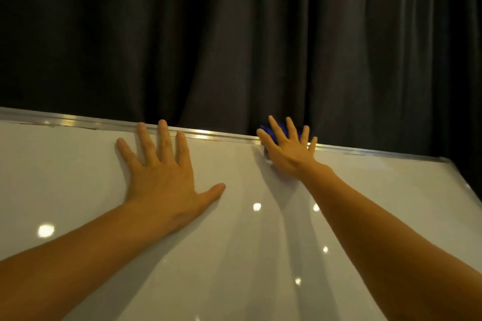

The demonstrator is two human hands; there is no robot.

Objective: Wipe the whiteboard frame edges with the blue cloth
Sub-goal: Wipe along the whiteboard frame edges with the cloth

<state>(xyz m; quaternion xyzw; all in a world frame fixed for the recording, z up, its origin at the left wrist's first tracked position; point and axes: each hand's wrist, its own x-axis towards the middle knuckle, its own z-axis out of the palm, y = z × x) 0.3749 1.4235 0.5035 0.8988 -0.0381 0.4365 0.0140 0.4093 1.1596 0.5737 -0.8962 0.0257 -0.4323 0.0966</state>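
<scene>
The whiteboard (78,177) fills the lower half of the view, with a shiny metal frame (214,136) along its top edge. My right hand (288,150) presses the blue cloth (280,131) against that top frame, fingers spread over it. Most of the cloth is hidden under the hand; blue shows between the fingers and above the frame. My left hand (164,169) lies flat on the board surface, fingers apart, fingertips touching the top frame, holding nothing.
A dark pleated curtain (234,34) hangs right behind the board. The board's top right corner (443,160) and right frame edge (469,187) slope down at the right. Ceiling lights reflect as bright spots on the glossy surface.
</scene>
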